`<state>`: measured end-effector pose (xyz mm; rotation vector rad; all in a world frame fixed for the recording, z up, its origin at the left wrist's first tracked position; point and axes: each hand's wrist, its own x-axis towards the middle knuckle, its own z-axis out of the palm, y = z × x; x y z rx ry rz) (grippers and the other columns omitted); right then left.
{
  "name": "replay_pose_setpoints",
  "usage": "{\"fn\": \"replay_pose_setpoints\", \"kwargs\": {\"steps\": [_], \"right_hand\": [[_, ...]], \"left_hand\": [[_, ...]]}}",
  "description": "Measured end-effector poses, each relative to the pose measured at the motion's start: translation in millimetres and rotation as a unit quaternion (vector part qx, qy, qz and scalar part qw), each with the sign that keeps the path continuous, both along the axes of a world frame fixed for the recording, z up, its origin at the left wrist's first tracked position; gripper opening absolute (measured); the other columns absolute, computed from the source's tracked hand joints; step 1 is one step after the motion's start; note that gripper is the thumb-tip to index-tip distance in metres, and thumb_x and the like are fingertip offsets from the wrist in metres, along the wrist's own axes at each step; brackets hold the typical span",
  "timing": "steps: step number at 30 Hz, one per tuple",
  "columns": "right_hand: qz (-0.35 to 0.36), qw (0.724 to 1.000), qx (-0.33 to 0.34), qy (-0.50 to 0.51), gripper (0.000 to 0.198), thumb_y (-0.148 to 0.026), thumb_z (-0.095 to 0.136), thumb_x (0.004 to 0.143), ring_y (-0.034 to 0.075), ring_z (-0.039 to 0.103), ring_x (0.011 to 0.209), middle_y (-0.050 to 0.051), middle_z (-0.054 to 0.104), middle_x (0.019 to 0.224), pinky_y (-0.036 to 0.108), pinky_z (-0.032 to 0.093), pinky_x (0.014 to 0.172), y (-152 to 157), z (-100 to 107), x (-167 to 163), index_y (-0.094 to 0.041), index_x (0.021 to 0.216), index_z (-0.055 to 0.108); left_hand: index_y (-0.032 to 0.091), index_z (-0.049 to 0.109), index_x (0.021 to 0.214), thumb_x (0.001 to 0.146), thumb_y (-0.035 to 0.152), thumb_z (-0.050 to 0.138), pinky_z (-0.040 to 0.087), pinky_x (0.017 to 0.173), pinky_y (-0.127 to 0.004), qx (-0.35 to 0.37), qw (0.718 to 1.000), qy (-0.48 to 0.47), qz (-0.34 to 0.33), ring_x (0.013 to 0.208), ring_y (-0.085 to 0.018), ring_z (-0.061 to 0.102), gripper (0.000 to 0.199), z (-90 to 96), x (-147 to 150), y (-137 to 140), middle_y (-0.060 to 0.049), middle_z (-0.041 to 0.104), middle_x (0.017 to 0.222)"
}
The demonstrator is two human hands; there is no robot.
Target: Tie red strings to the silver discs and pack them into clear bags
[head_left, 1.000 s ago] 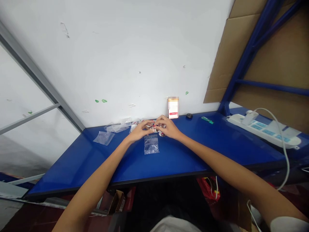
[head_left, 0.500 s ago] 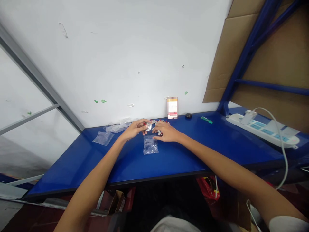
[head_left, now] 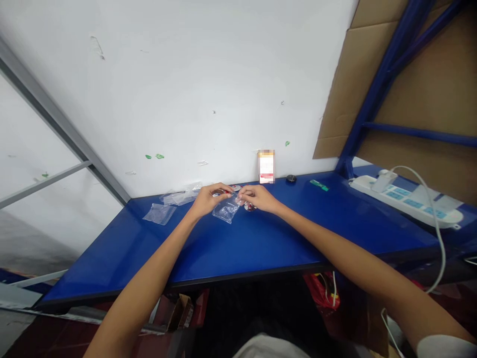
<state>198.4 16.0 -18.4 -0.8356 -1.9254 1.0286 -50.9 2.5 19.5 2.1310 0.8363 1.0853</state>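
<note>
while the left hand (head_left: 208, 200) is resting half-curled, hold unclear, the right hand (head_left: 258, 198) is pinching a clear bag (head_left: 226, 212), bag-handling seemingly needing steadiness.

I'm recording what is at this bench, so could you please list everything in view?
Small bag: one, clear, between hands
Other bags: count unclear, clear, table's left
Discs: count hidden, red and white, by hands
Phone: one, white lit screen, by wall
Round object: one, black, right of phone
Small item: one, green, farther right
Power strip: one, white, right end
Plug: one, white, on strip
Table: one, blue, centre
Wall: one, white, behind
Cardboard: count unclear, brown, right
Box: one, brown, below table
Left hand: one, bare, at bag
Right hand: one, bare, at bag
</note>
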Motion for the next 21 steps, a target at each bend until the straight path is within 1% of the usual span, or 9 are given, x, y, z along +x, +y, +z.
{"fn": "replay_pose_setpoints", "kwargs": {"steps": [2, 4, 8, 14, 18, 21], "right_hand": [[0.015, 0.999, -0.024, 0.019, 0.026, -0.045, 0.07, 0.096, 0.023, 0.081, 0.085, 0.007, 0.084, 0.096, 0.028, 0.059, 0.065, 1.8, -1.3, -1.4, -0.021, 0.102, 0.076], [0.01, 0.999, -0.027, 0.034, 0.027, -0.045, 0.071, 0.095, 0.024, 0.081, 0.086, 0.007, 0.084, 0.095, 0.03, 0.062, 0.069, 3.7, -2.8, -2.1, -0.02, 0.103, 0.077], [-0.024, 0.999, -0.019, 0.045, 0.029, -0.046, 0.071, 0.096, 0.025, 0.081, 0.085, 0.007, 0.083, 0.089, 0.033, 0.064, 0.072, 6.3, -5.1, -1.6, -0.019, 0.1, 0.078], [-0.038, 0.999, 0.012, 0.026, 0.025, -0.042, 0.068, 0.098, 0.024, 0.08, 0.083, 0.006, 0.082, 0.09, 0.034, 0.065, 0.075, 2.9, -3.5, -1.6, -0.02, 0.101, 0.079], [-0.038, 0.999, 0.03, 0.021, 0.024, -0.041, 0.067, 0.098, 0.023, 0.08, 0.082, 0.005, 0.082, 0.091, 0.033, 0.065, 0.075, 0.3, -1.5, -2.4, -0.02, 0.102, 0.08], [-0.04, 0.998, 0.037, 0.039, 0.025, -0.039, 0.067, 0.099, 0.022, 0.08, 0.085, 0.005, 0.082, 0.096, 0.032, 0.066, 0.079, 0.7, -0.4, -2.2, -0.019, 0.106, 0.08]], "left_hand": [[0.022, 0.083, 0.102, 0.094, 0.041, 0.075, 0.051, 0.107, -0.043, 0.027, 1.0, 0.011, -0.007, 0.114, -0.028, 0.071, 0.023, 2.1, 0.5, -2.1, -0.011, 0.078, 0.115], [0.023, 0.085, 0.102, 0.095, 0.041, 0.073, 0.052, 0.106, -0.043, 0.047, 0.998, 0.03, -0.006, 0.112, -0.028, 0.072, 0.022, 3.5, 0.7, -3.3, -0.011, 0.079, 0.114], [0.026, 0.084, 0.109, 0.099, 0.042, 0.067, 0.052, 0.102, -0.041, 0.065, 0.996, 0.067, 0.008, 0.108, -0.028, 0.072, 0.025, 2.5, 0.3, -2.2, -0.009, 0.08, 0.114], [0.025, 0.082, 0.114, 0.103, 0.039, 0.061, 0.052, 0.099, -0.037, 0.082, 0.99, 0.111, 0.013, 0.106, -0.026, 0.072, 0.027, 0.1, 1.5, -1.8, -0.009, 0.079, 0.114], [0.024, 0.08, 0.117, 0.107, 0.039, 0.056, 0.054, 0.098, -0.037, 0.142, 0.984, 0.1, 0.035, 0.107, -0.025, 0.072, 0.03, -0.1, 4.4, -4.8, -0.01, 0.078, 0.115], [0.023, 0.079, 0.116, 0.108, 0.039, 0.054, 0.055, 0.1, -0.039, 0.192, 0.977, 0.088, 0.028, 0.111, -0.025, 0.072, 0.03, -2.3, 5.1, -4.1, -0.01, 0.078, 0.117]]}}
